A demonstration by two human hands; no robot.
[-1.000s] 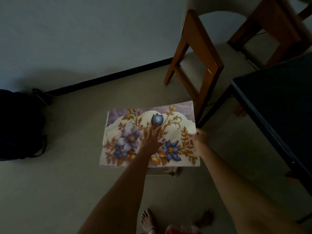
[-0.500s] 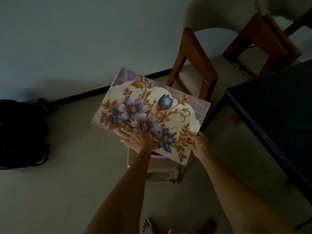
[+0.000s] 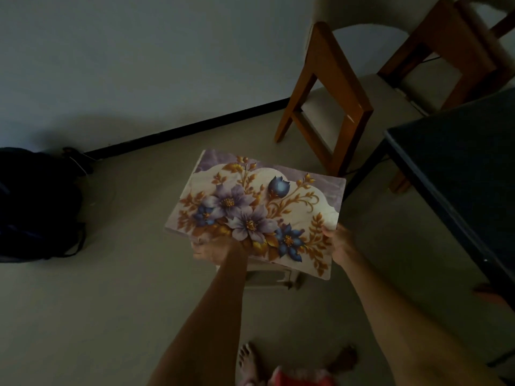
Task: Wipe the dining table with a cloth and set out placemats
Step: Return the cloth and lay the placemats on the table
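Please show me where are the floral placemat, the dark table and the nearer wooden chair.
floral placemat [image 3: 252,210]: head view, on the printed purple flowers near its middle.
dark table [image 3: 459,168]: head view, on the bare top near its corner.
nearer wooden chair [image 3: 338,79]: head view, on the slanted wooden frame rail.

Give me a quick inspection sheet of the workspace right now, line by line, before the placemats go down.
Surface: dark dining table at right, visible part bare.
Job's things: floral rectangular placemat stack, held above a pale plastic stool; no cloth seen.
Clutter: black bag on the floor by the wall.
Grippers: left hand grips the near edge; right hand grips the right edge.
Cables: thin dark cable near the table leg.
Surroundings: wooden chairs, white wall, beige floor.
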